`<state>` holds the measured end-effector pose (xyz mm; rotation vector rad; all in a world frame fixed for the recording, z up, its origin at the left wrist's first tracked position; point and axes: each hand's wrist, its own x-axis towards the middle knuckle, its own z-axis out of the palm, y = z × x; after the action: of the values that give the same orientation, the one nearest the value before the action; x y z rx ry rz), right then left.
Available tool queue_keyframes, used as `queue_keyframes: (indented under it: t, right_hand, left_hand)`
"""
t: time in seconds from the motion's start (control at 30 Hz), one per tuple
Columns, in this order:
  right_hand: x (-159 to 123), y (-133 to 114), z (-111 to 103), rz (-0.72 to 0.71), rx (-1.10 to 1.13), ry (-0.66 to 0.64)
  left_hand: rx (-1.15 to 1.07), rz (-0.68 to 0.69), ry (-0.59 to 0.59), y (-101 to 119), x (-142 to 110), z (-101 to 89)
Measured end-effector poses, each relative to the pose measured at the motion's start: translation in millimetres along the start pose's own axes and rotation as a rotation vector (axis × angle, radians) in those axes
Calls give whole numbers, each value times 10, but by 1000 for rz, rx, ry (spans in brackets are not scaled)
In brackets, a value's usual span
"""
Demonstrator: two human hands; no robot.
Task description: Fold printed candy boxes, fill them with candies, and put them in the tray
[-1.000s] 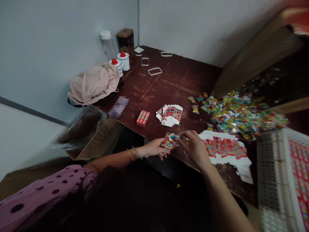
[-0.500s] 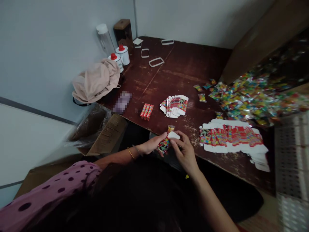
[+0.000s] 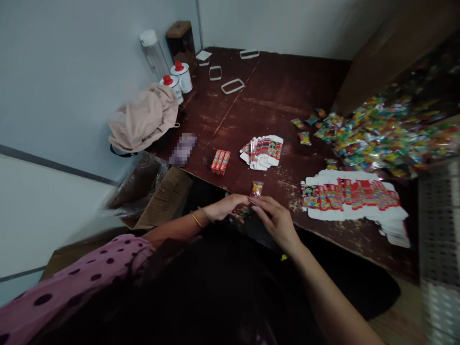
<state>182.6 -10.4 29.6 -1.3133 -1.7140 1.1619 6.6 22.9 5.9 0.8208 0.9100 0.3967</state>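
My left hand [image 3: 227, 207] is closed around a small printed candy box [image 3: 241, 210], red with colourful patterns and mostly hidden by the fingers. With its fingers pressed together, my right hand [image 3: 278, 220] grips the end of that box. Just beyond both hands, a wrapped candy [image 3: 257, 188] lies at the table's edge. Behind it is a fanned pile of flat printed cartons [image 3: 264, 152]. To its left, several finished red boxes [image 3: 220, 162] stand side by side.
Flat cartons [image 3: 354, 196] lie overlapped on the right of the dark red table [image 3: 273, 105]. A heap of wrapped candies [image 3: 384, 134] spills from a cardboard box [image 3: 373, 62]. A white plastic crate [image 3: 436, 230] stands at far right. Lidded mugs [image 3: 181, 76] and a beige cloth bag [image 3: 143, 117] are at left.
My right hand came in against the box's end; the white flap seen half a second ago is now covered by fingers. The view shifted, and the candy shows beyond my hands.
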Motion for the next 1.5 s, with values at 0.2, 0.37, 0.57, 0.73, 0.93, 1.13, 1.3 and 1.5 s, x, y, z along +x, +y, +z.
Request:
queue_keyframes:
  t: [0.2, 0.37, 0.57, 0.73, 0.93, 1.13, 1.3, 1.5]
  right_hand:
    - [2, -10, -17, 2, 23, 96]
    - [54, 164, -44, 98, 133, 35]
    - [-36, 208, 136, -1, 26, 122]
    - [61, 115, 308, 8, -109, 132]
    - [985, 277, 294, 126, -72, 159]
    - [1609, 160, 371, -53, -249, 52]
    - [873, 386, 98, -85, -303, 155]
    - [615, 468, -132, -58, -304, 174]
  left_hand:
    - [-97, 33, -122, 10, -29, -25]
    - [134, 97, -151, -76, -86, -55]
    - [95, 99, -118, -134, -86, -93]
    - [206, 214, 122, -99, -109, 2]
    - [732, 582, 600, 305, -321, -272]
    - [773, 507, 896, 424, -234, -902]
    - [792, 556, 924, 330, -285, -938]
    - [908, 581, 887, 270, -291, -811]
